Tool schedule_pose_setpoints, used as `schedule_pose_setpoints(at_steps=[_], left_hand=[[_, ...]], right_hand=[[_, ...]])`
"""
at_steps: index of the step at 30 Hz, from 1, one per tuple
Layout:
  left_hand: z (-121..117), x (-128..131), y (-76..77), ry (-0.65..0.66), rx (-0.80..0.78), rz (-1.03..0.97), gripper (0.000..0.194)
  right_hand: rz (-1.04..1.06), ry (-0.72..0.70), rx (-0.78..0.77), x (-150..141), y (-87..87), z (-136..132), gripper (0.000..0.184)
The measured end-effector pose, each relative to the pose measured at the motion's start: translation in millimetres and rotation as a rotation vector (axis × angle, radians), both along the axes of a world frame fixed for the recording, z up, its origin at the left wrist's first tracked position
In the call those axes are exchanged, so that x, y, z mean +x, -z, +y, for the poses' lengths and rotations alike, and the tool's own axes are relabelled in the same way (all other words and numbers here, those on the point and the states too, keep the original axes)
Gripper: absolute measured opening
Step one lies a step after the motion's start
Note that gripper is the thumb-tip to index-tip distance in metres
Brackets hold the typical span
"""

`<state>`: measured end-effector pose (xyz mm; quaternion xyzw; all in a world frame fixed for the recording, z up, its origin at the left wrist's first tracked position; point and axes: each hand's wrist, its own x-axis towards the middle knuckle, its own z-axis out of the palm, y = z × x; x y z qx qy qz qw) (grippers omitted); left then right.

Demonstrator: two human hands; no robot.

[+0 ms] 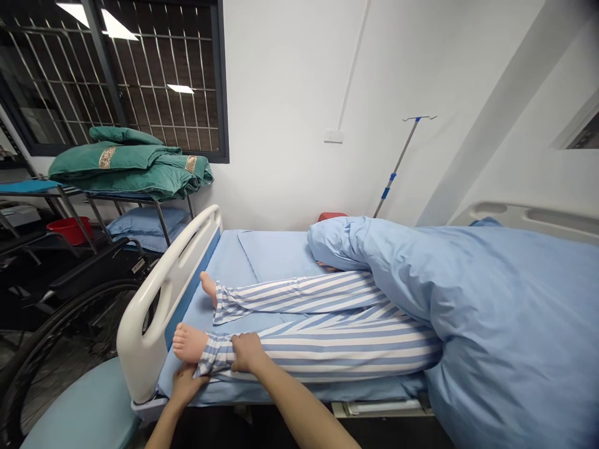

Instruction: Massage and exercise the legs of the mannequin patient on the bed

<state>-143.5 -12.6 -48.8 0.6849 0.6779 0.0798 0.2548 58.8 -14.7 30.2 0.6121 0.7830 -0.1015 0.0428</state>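
While pinching the striped trouser cuff (215,352) — right hand (248,352) closed on it, left hand (185,383) hold hidden — risk of a slip, jerking the manikin's foot (189,343) against the white footboard (135,358).

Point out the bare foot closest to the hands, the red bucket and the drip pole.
Bare foot (189,343): head view, on the top of the foot.
Red bucket (70,231): head view, on its outer wall.
Drip pole (404,146): head view, on the upper shaft.

You have blue-and-white striped cotton trousers (327,349) in front of you, a plain pale blue cotton duvet (468,293), a folded deep green quilt (126,165) with a gold patterned band, and a solid red plastic bucket (70,229).
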Motion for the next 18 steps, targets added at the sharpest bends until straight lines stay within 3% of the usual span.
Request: schedule_pose_setpoints(at_steps=[9, 13, 18], left_hand=[[-4, 5, 0.6, 0.010, 0.020, 0.099, 0.058], [-7, 6, -3.9, 0.044, -0.014, 0.113, 0.046], [-13, 8, -11.0, 0.056, -0.021, 0.130, 0.046]], right_hand=[[0.055, -0.034, 0.157, 3, 19.0, -4, 0.060], [0.117, -0.098, 0.222, 6, 16.8, -12, 0.054], [0.194, -0.129, 0.283, 13, 5.9, -25, 0.050]])
